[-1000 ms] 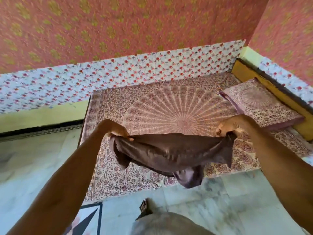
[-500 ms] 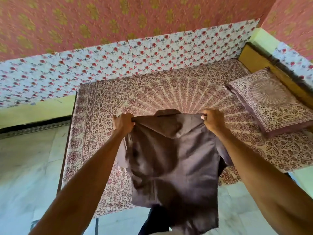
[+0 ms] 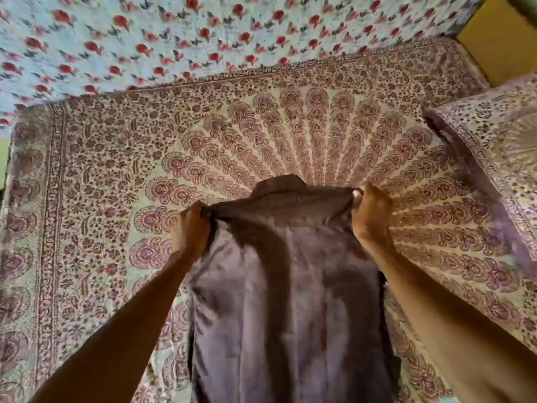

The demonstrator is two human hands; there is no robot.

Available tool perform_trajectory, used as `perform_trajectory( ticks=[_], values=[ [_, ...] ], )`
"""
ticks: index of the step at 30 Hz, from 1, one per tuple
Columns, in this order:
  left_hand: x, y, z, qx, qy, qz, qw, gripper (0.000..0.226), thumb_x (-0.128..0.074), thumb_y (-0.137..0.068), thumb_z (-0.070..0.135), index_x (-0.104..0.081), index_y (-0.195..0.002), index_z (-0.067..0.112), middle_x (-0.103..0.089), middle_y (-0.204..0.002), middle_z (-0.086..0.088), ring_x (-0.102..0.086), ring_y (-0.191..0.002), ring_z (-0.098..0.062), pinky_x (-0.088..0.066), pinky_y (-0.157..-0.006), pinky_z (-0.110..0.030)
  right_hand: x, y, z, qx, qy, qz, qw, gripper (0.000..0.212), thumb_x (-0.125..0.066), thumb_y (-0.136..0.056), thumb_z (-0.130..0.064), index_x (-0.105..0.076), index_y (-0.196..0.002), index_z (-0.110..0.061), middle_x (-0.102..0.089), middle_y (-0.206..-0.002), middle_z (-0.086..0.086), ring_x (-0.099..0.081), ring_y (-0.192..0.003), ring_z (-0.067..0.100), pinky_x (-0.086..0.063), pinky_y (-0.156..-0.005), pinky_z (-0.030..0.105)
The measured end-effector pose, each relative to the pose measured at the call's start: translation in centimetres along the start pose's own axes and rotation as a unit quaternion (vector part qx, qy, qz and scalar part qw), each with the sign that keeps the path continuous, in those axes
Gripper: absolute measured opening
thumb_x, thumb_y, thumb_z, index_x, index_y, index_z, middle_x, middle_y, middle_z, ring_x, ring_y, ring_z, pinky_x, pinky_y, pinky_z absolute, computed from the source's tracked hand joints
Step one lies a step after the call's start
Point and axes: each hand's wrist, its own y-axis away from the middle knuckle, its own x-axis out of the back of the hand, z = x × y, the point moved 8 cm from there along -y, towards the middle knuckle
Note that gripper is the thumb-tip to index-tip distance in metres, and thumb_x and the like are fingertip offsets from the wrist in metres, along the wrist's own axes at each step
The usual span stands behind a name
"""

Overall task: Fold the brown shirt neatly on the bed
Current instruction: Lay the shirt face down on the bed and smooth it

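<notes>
left hand (image 3: 190,228) has the brown shirt (image 3: 287,301) bunched in its fingers at one shoulder, shirt hanging long over the middle of the patterned bed (image 3: 96,175), right hand (image 3: 372,213) pinching the other shoulder, pillow (image 3: 494,146) far right

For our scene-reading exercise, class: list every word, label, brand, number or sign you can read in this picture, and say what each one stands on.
There are none to read.
The brown shirt, gripped near its collar by the left hand and the right hand, shows no visible label or print.
The bedsheet, the pillow and the wall covering carry only floral patterns.
</notes>
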Motion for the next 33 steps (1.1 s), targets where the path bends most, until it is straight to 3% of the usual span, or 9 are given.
perform_trajectory(
  ticks=[3, 9, 11, 13, 18, 22, 26, 30, 33],
  values=[
    [-4.7, -3.9, -1.0, -0.039, -0.005, 0.017, 0.999, 0.019, -0.043, -0.097, 0.016, -0.059, -0.105, 0.008, -0.065, -0.100, -0.017, -0.063, -0.085, -0.035, -0.047, -0.068, -0.039, -5.8, -1.7, 1.5, 0.009, 0.023, 0.034, 0.999, 0.015, -0.058, -0.086, -0.001, -0.061, -0.101, 0.001, -0.065, -0.089, 0.023, -0.059, -0.087, 0.039, -0.042, -0.078, 0.044],
    [-7.7, -10.4, -1.3, -0.070, 0.021, 0.134, 0.988, 0.019, -0.041, -0.099, 0.019, -0.053, -0.112, 0.012, -0.060, -0.104, -0.012, -0.056, -0.073, -0.025, -0.037, -0.057, -0.030, -11.7, -7.7, 2.2, 0.024, -0.094, 0.133, 0.986, 0.022, -0.046, -0.086, -0.004, -0.056, -0.105, -0.006, -0.060, -0.101, 0.020, -0.050, -0.098, 0.036, -0.039, -0.083, 0.049],
    [-7.4, -12.5, -1.0, -0.072, 0.028, 0.215, 0.973, 0.020, -0.040, -0.098, 0.022, -0.054, -0.111, 0.015, -0.059, -0.106, -0.011, -0.055, -0.071, -0.025, -0.040, -0.055, -0.031, -12.5, -9.3, 2.1, 0.003, -0.135, 0.210, 0.968, 0.021, -0.041, -0.088, -0.009, -0.056, -0.103, -0.008, -0.059, -0.102, 0.017, -0.053, -0.098, 0.038, -0.040, -0.085, 0.053],
    [-8.4, -14.4, -0.6, -0.072, 0.005, 0.241, 0.968, 0.021, -0.040, -0.098, 0.023, -0.056, -0.111, 0.014, -0.060, -0.107, -0.010, -0.056, -0.072, -0.023, -0.041, -0.053, -0.031, -14.8, -11.0, 1.7, -0.032, -0.117, 0.217, 0.969, 0.021, -0.041, -0.093, -0.016, -0.057, -0.104, -0.009, -0.060, -0.104, 0.015, -0.053, -0.102, 0.038, -0.038, -0.089, 0.053],
    [-17.0, -20.9, -4.4, 0.041, -0.048, -0.052, 0.997, 0.028, -0.054, -0.095, 0.036, -0.062, -0.107, 0.013, -0.068, -0.099, -0.015, -0.063, -0.090, -0.033, -0.041, -0.065, -0.033, -25.4, -15.4, 2.3, -0.052, 0.019, -0.088, 0.995, 0.017, -0.053, -0.094, -0.021, -0.061, -0.106, -0.011, -0.064, -0.106, 0.017, -0.052, -0.110, 0.038, -0.033, -0.096, 0.050],
    [-14.8, -23.1, -4.4, 0.031, -0.037, -0.014, 0.999, 0.033, -0.058, -0.091, 0.040, -0.067, -0.097, 0.009, -0.068, -0.086, -0.016, -0.063, -0.079, -0.030, -0.040, -0.064, -0.030, -25.5, -17.0, 2.8, -0.039, 0.013, -0.072, 0.997, 0.034, -0.056, -0.094, -0.042, -0.062, -0.093, -0.009, -0.067, -0.091, 0.021, -0.061, -0.092, 0.040, -0.041, -0.075, 0.042],
    [-13.4, -23.7, -2.9, -0.014, -0.020, 0.020, 0.999, 0.033, -0.058, -0.093, 0.039, -0.064, -0.098, 0.007, -0.066, -0.084, -0.009, -0.055, -0.073, -0.020, -0.041, -0.066, -0.027, -23.9, -18.1, 3.8, -0.034, 0.007, -0.006, 0.999, 0.036, -0.058, -0.092, -0.046, -0.062, -0.086, -0.010, -0.067, -0.083, 0.020, -0.061, -0.079, 0.036, -0.030, -0.060, 0.033],
    [-16.2, -25.1, -7.0, 0.038, -0.093, -0.145, 0.984, 0.064, -0.047, -0.074, 0.080, -0.058, -0.071, 0.017, -0.064, -0.069, -0.009, -0.063, -0.068, -0.027, -0.050, -0.066, -0.032, -24.9, -18.4, 4.4, -0.056, 0.086, -0.050, 0.993, 0.039, -0.054, -0.093, -0.046, -0.062, -0.099, -0.009, -0.067, -0.094, 0.022, -0.057, -0.095, 0.038, -0.040, -0.079, 0.043],
    [-16.3, -24.9, -7.7, 0.057, 0.022, -0.148, 0.987, 0.075, -0.048, -0.066, 0.081, -0.052, -0.062, 0.006, -0.053, -0.055, -0.008, -0.052, -0.053, -0.021, -0.036, -0.055, -0.028, -23.2, -17.3, 3.2, -0.073, 0.122, -0.013, 0.990, 0.032, -0.062, -0.088, -0.035, -0.056, -0.108, -0.011, -0.059, -0.114, 0.019, -0.047, -0.113, 0.038, -0.033, -0.093, 0.048]
  ],
)
